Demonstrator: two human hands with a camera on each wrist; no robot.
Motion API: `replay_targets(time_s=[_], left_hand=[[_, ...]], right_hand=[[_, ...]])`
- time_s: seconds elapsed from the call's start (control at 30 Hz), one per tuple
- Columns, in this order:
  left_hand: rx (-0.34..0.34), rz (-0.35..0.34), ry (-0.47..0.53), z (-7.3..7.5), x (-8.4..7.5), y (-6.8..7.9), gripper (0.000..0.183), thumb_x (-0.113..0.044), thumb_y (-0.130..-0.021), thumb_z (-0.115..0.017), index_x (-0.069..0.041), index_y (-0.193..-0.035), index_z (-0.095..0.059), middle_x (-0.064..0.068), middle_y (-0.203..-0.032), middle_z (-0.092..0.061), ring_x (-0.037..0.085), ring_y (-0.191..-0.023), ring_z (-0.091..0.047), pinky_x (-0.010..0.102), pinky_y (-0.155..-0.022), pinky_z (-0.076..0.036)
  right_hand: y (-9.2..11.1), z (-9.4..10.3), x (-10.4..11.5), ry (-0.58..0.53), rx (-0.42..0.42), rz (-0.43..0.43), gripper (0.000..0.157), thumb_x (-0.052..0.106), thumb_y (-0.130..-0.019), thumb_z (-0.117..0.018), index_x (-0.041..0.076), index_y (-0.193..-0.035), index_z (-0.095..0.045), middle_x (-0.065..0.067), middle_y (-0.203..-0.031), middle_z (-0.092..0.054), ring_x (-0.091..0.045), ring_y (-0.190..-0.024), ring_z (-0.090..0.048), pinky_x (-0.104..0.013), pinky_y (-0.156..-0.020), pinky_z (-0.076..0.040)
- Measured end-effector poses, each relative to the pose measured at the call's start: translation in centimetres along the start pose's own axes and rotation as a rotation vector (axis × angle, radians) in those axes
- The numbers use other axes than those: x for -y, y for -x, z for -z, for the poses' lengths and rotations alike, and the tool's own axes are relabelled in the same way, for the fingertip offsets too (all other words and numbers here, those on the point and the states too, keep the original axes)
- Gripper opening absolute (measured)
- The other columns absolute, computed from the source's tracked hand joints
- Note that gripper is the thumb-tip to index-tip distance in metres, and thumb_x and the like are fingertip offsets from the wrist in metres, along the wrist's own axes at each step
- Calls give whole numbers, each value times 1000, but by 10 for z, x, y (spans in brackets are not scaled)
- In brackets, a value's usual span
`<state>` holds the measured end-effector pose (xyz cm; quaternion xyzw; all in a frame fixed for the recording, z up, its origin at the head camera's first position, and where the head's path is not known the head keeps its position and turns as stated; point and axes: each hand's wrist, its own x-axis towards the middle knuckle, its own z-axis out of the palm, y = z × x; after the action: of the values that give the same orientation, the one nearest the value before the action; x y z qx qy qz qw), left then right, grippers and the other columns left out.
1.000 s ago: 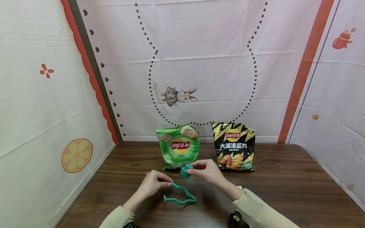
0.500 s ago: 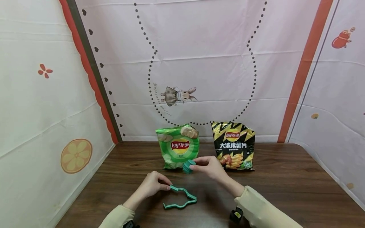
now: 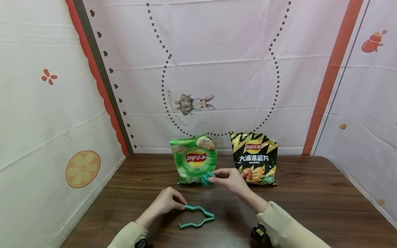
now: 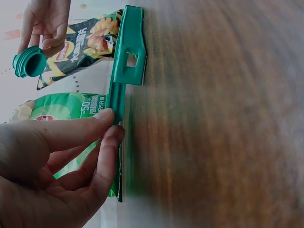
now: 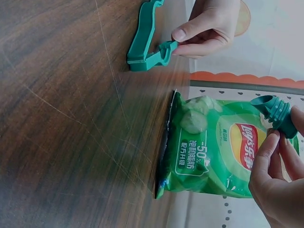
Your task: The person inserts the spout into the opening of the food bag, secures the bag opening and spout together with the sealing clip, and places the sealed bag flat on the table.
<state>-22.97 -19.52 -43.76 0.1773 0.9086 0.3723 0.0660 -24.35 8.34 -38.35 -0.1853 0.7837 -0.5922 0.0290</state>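
Observation:
My left hand [image 3: 165,200] pinches one end of a green hinged bag clip [image 3: 190,225] between thumb and fingers. The clip is spread into a V low over the table, its hinge toward the right; a square hole shows in it in the left wrist view. Farther forward, my right hand [image 3: 231,181] holds a small green threaded pour spout [image 5: 278,116] by thumb and fingertips, raised before a green Lay's chip bag [image 3: 195,170]. Its slanted mouth points toward the table in the right wrist view. Spout and clip are apart.
A black and yellow Lay's chip bag [image 3: 254,158] stands right of the green one, at the back of the brown wooden table [image 3: 310,193]. Printed cloth [image 3: 223,79] hangs behind and along both sides.
My right hand has lifted the spout slightly up and to the right, away from the clip. The clip's lower arm has dropped, so its V looks wider, while my left hand keeps its pinch.

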Motion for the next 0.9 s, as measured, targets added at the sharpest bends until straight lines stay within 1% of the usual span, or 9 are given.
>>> replay_targets(time_s=[0.1, 0.17, 0.23, 0.33, 0.53, 0.67, 0.9], left_hand=[[19, 11, 5, 0, 0, 0, 9, -15, -70, -83, -22, -73, -77, -8, -77, -72, 9, -64, -54, 26, -51, -44], [29, 18, 12, 0, 0, 0, 10, -14, -70, -83, -21, -73, -77, -7, -78, -71, 10, -62, -53, 27, -50, -45], [30, 19, 11, 1, -1, 0, 9, -15, -70, -83, -20, -74, -77, -7, -78, -71, 10, -64, -53, 27, -51, -45], [22, 14, 7, 2, -2, 0, 9, -17, -71, -83, -20, -76, -77, -8, -78, -71, 9, -67, -55, 27, -55, -46], [-36, 11, -10, 11, -1, -2, 9, -23, -73, -81, -19, -80, -76, -9, -80, -70, 9, -76, -57, 28, -64, -45], [-87, 22, 20, 20, -3, -3, 12, -23, -75, -80, -16, -84, -75, -5, -83, -70, 11, -75, -58, 28, -63, -46], [-200, 50, 59, 38, -7, -4, 15, -20, -78, -78, -11, -89, -74, -2, -78, -67, 14, -71, -58, 29, -60, -46]], right_hand=[[2, 1, 4, -24, 10, 1, 32, 25, -82, -75, 7, -107, -71, -9, -104, -71, -12, -86, -64, -33, -75, -53], [1, 2, 4, -34, 16, 1, 31, 23, -82, -74, 5, -107, -71, -10, -105, -70, -12, -86, -64, -35, -76, -53], [0, 2, 3, -41, 17, 1, 31, 22, -83, -74, 4, -108, -71, -10, -105, -70, -12, -86, -64, -36, -76, -53], [-2, 2, -1, -35, 5, -4, 32, 24, -82, -75, 6, -108, -71, -9, -106, -70, -12, -87, -64, -40, -79, -52], [-3, 3, -2, -32, -12, -11, 33, 27, -81, -76, 8, -107, -72, -7, -104, -71, -11, -89, -64, -36, -79, -51], [-4, 4, -2, -32, -19, -15, 33, 28, -80, -76, 8, -107, -72, -6, -102, -72, -11, -88, -65, -33, -78, -51], [-5, 7, -3, -35, -26, -21, 34, 28, -81, -76, 7, -107, -72, -7, -101, -72, -11, -87, -64, -34, -78, -51]])
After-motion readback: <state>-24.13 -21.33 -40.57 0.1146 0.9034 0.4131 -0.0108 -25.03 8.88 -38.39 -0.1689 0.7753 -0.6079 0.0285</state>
